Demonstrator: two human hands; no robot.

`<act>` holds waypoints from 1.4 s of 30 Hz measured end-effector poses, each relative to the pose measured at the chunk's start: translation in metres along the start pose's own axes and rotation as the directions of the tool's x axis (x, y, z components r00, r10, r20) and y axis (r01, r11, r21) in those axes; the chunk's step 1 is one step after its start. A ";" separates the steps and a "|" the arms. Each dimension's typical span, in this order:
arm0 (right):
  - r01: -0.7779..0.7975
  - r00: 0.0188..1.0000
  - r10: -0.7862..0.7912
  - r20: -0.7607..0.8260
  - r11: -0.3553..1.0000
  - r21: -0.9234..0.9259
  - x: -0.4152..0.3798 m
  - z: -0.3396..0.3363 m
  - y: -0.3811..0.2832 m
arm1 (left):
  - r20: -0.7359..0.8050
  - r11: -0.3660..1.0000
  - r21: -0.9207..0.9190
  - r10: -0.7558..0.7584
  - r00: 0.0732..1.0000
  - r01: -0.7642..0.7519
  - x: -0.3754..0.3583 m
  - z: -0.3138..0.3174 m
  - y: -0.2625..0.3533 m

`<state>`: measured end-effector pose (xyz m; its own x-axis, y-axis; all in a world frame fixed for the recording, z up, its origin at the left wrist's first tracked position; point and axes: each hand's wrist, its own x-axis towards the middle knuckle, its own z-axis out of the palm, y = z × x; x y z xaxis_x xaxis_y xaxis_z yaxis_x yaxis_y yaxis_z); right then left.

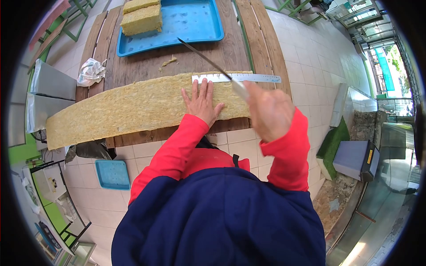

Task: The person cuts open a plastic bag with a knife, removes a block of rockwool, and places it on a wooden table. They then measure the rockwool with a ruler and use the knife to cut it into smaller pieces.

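Observation:
A long yellowish slab of fibrous, wool-like material (120, 106) lies across the wooden table (146, 66), its left end reaching past the tabletop. My left hand (203, 102) rests flat on the slab with fingers spread, fingertips at the lower edge of a metal ruler (237, 78). That ruler lies along the slab's far edge and sticks out beyond its right end. In my right hand (271, 110), slightly blurred, is a long-bladed knife (204, 57) gripped by its pale handle. Its blade slants up and left over the ruler, the tip near the blue tray.
A blue tray (191, 31) holding cut yellow blocks (142, 20) stands at the table's far side. Small scraps (169, 60) lie before it. Crumpled white plastic (91, 72) sits at the left. A smaller blue tray (112, 174) is on the tiled floor.

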<state>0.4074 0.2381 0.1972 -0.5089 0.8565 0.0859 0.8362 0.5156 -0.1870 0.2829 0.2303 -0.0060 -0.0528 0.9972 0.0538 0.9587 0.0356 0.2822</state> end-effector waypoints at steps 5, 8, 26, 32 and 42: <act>-0.115 0.992 0.120 -0.023 0.981 0.158 0.025 0.047 0.075 | -0.023 1.000 0.002 0.005 1.000 -0.005 -0.001 0.001 0.000; -0.100 0.994 0.102 -0.045 0.994 0.034 0.049 0.116 0.146 | -0.031 1.000 0.021 0.007 0.999 -0.007 -0.002 0.003 0.000; -0.249 0.958 0.284 -0.041 0.893 0.375 0.013 0.153 0.169 | -0.444 0.912 -0.342 0.054 0.894 -0.225 -0.006 -0.017 0.007; -0.233 0.875 0.478 -0.077 0.556 0.798 -0.034 0.164 0.064 | 0.046 0.406 -0.914 0.069 0.997 0.014 -0.016 -0.019 0.037; -0.045 0.763 0.598 -0.244 0.425 0.904 -0.063 0.193 0.002 | 0.259 0.077 -0.964 0.029 0.965 0.256 -0.025 -0.014 0.002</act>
<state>0.4014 0.1803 0.0030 0.1618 0.9680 0.1921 0.1938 0.1597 -0.9680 0.2821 0.2044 0.0070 0.0489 0.9810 -0.1878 -0.2087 0.1939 0.9586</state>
